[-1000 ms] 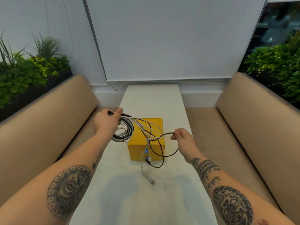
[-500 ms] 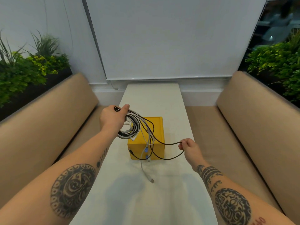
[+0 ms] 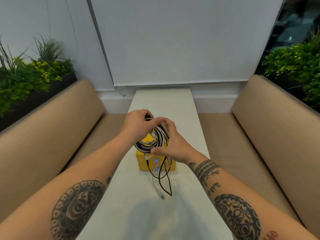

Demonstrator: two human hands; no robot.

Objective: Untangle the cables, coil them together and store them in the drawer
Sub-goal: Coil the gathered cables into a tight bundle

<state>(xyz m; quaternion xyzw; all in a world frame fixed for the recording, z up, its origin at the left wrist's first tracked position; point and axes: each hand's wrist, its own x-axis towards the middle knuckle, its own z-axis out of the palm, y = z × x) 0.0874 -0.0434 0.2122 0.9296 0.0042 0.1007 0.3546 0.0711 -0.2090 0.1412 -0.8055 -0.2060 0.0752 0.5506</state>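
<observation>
Pinching top of coil (image 3: 154,141) with left hand (image 3: 135,125), curling right hand (image 3: 173,144) round its side from beneath; letting ends (image 3: 164,179) dangle below.

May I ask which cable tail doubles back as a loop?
The black tail below the coil: it folds back at its tip, whereas the white tail ends in a plug.

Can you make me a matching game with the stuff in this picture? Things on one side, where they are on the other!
Things:
1 coiled bundle of black and white cables
2 small yellow drawer box
3 green leafy plants

Places:
A behind the tan cushioned bench
B on the long white table
C gripped by the left hand and right hand

Pairs: 1-C, 2-B, 3-A
</observation>
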